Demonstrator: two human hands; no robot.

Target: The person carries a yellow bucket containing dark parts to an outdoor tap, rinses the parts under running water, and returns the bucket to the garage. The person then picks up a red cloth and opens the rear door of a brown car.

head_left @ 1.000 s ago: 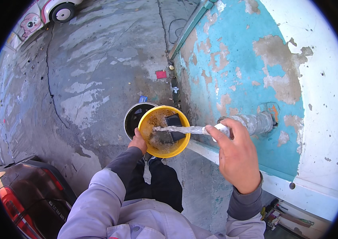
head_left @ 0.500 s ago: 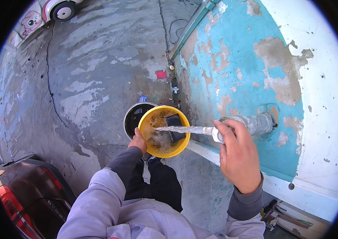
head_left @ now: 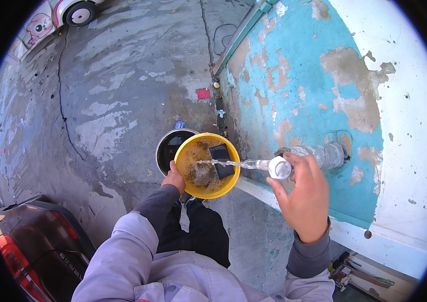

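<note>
By a turquoise wall (head_left: 306, 118), the left hand (head_left: 174, 179) grips a yellow bucket (head_left: 208, 195) left of the tap knob (head_left: 279, 167) the right hand (head_left: 306, 204) pinches.

Soft, bright daylight; fisheye distortion bends the dark-rimmed edges.

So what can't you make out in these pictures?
All in the head view:
Left hand: most fingers, hidden behind the yellow bucket.
Bucket's inside bottom: obscured by foamy water.
Dark round container: right side, hidden behind the bucket.
White vehicle: mostly cut off by the picture's edge.
Cluttered items, lower right: too small to identify.
</note>
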